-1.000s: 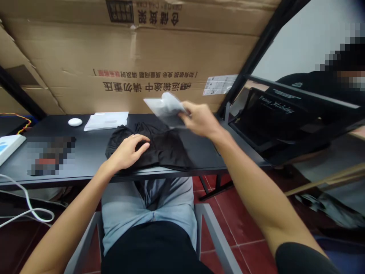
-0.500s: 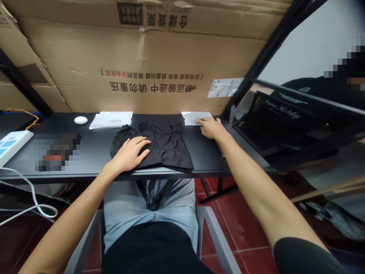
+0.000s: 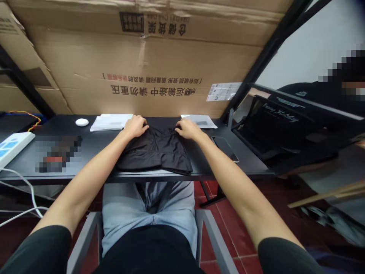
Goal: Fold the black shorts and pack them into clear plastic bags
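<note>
A black garment [image 3: 155,152] lies folded on the dark tabletop [image 3: 85,152] at its front edge, with a strip of something pale showing under it. My left hand [image 3: 136,126] is at the garment's far left corner, its fingers bent round the cloth edge. At the far right corner my right hand [image 3: 186,128] has its fingers closed on the cloth. Behind my left hand is a stack of white packets [image 3: 110,122]. A clear-and-white packet [image 3: 202,121] lies just beyond my right hand.
A phone [image 3: 225,148] lies right of the garment. On the left are a white oval object [image 3: 82,122] and a white power strip [image 3: 15,148] with cables. Cardboard [image 3: 142,57] stands along the back edge. A person in dark clothing [image 3: 316,91] is at the right, behind a black bag.
My left hand has moved from the middle of the garment to its far left corner. My right hand has left the packet and come to the garment's far right corner, uncovering the phone.
</note>
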The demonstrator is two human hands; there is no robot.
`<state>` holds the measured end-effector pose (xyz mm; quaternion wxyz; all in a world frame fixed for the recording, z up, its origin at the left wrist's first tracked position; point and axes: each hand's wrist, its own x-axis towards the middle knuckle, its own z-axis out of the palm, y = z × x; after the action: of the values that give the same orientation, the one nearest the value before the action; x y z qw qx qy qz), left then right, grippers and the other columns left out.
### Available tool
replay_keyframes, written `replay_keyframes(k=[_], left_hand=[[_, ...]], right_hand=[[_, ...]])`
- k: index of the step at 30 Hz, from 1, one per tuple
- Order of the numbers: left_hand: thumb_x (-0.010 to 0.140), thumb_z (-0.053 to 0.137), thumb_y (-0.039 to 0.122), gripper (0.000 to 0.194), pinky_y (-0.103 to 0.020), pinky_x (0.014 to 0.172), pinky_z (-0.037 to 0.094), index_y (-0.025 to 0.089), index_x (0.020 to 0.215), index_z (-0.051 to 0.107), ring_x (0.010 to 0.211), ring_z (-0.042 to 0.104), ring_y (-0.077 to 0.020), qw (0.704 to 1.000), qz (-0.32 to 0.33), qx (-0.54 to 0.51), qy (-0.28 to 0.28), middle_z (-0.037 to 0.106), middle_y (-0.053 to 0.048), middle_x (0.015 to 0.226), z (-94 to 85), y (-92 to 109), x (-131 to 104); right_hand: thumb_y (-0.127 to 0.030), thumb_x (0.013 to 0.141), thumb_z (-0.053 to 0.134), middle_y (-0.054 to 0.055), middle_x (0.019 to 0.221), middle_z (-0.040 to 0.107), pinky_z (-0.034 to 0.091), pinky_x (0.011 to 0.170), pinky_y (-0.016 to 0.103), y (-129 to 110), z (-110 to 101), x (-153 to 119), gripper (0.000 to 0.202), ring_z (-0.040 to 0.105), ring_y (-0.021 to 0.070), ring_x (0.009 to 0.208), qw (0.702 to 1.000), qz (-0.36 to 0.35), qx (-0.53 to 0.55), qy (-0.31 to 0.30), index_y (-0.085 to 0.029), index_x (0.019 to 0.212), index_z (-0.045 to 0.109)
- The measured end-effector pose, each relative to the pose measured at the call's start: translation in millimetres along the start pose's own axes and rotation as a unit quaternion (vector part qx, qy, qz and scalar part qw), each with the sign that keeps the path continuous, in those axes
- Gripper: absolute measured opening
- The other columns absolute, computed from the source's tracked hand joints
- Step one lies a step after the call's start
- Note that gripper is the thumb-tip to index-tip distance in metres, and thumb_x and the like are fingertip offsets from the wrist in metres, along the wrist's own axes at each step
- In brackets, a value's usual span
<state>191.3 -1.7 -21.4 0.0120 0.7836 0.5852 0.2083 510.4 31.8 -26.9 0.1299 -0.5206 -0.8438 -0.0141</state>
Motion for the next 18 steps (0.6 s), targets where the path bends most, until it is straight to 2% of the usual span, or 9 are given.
replay_keyframes(k=[4,6,9,11,13,15,18], left_hand=[[0.101,0.068,0.023,0.023,-0.051,0.114,0.053,0.018,0.116,0.084,0.127,0.072,-0.0383,1.000,-0.003,-0.016,0.013,0.080,-0.020,0.130,4.8,-2.7,-1.6],[0.101,0.066,0.023,0.022,-0.050,0.114,0.053,0.019,0.115,0.082,0.126,0.072,-0.0365,0.999,0.002,-0.028,0.034,0.080,-0.019,0.129,1.6,-3.6,-6.2],[0.100,0.065,0.024,0.019,-0.048,0.117,0.053,0.020,0.112,0.079,0.123,0.073,-0.0324,0.994,0.062,-0.081,0.051,0.081,-0.015,0.127,-9.0,-7.9,-20.5],[0.099,0.066,0.027,0.017,-0.047,0.119,0.054,0.022,0.111,0.077,0.124,0.075,-0.0298,0.983,0.133,-0.125,0.030,0.082,-0.012,0.129,-18.5,-13.3,-37.8],[0.100,0.066,0.030,0.015,-0.046,0.118,0.056,0.024,0.109,0.077,0.124,0.077,-0.0281,0.970,0.191,-0.149,-0.002,0.084,-0.010,0.131,-28.9,-19.8,-60.9],[0.102,0.067,0.034,0.016,-0.046,0.117,0.058,0.025,0.109,0.078,0.124,0.078,-0.0276,0.965,0.213,-0.152,-0.013,0.084,-0.009,0.132,-39.6,-25.7,-87.1],[0.103,0.072,0.042,0.024,-0.047,0.120,0.058,0.026,0.120,0.079,0.132,0.076,-0.0290,0.965,0.222,-0.136,0.001,0.080,-0.009,0.142,-55.2,-32.3,-126.0]], right_hand=[[-0.023,0.103,0.063,0.019,0.127,0.082,0.059,0.105,0.043,4.2,2.2,-2.9,0.027,0.075,0.0324,0.118,1.000,0.011,0.009,0.027,-0.015,0.120,0.083],[-0.024,0.102,0.061,0.019,0.125,0.081,0.059,0.107,0.044,5.2,-0.1,-10.7,0.026,0.074,0.0314,0.116,0.997,0.012,0.035,0.064,-0.016,0.117,0.080],[-0.026,0.099,0.061,0.017,0.122,0.081,0.060,0.106,0.045,4.3,-5.7,-34.3,0.021,0.075,0.0305,0.114,0.982,-0.029,0.130,0.132,-0.019,0.111,0.075],[-0.027,0.098,0.063,0.016,0.123,0.082,0.061,0.106,0.046,2.6,-9.9,-57.4,0.015,0.076,0.0301,0.114,0.969,-0.092,0.186,0.132,-0.021,0.107,0.073],[-0.028,0.098,0.066,0.014,0.124,0.083,0.061,0.108,0.048,-0.1,-14.1,-83.0,0.009,0.077,0.0303,0.115,0.962,-0.152,0.205,0.100,-0.024,0.103,0.071],[-0.030,0.098,0.070,0.013,0.125,0.083,0.061,0.109,0.050,-3.9,-18.4,-107.6,0.007,0.078,0.0316,0.118,0.959,-0.190,0.197,0.075,-0.025,0.103,0.072],[-0.034,0.102,0.074,0.014,0.130,0.082,0.063,0.110,0.053,-11.6,-25.3,-137.7,0.012,0.078,0.0334,0.123,0.958,-0.202,0.183,0.093,-0.026,0.111,0.075]])
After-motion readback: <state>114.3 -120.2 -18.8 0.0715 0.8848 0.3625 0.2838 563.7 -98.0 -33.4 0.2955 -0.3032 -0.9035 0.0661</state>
